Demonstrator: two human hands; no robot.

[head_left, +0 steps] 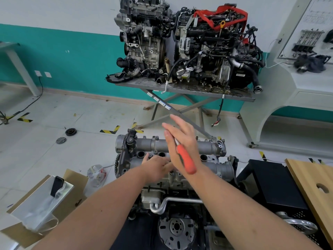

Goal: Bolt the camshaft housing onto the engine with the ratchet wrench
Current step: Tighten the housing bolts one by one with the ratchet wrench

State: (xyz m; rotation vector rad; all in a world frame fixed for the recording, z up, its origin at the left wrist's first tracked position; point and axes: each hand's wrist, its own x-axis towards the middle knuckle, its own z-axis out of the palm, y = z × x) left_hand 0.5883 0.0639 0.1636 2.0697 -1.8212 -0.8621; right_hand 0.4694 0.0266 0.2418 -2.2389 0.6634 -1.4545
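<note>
The grey camshaft housing (pixel 212 147) sits on top of the engine (pixel 180 230) directly below me. The ratchet wrench (pixel 186 160) has an orange handle that lies along my right palm and reaches the wrist. Its metal shaft runs up under the thumb, and the head is hidden. My right hand (pixel 182 138) is raised over the housing's middle with its fingers stretched straight, so the wrench is pinned between thumb and palm. My left hand (pixel 155 167) rests knuckles-up on the near side of the housing. Its fingertips disappear behind my right hand.
Two other engines (pixel 189 44) stand on a metal folding table (pixel 180 89) against the teal wall ahead. A cardboard box (pixel 45 201) with a phone and plastic bags is at the lower left. A black crate (pixel 275 184) and a wooden board (pixel 313 186) are at the right. Small parts lie on the floor at left.
</note>
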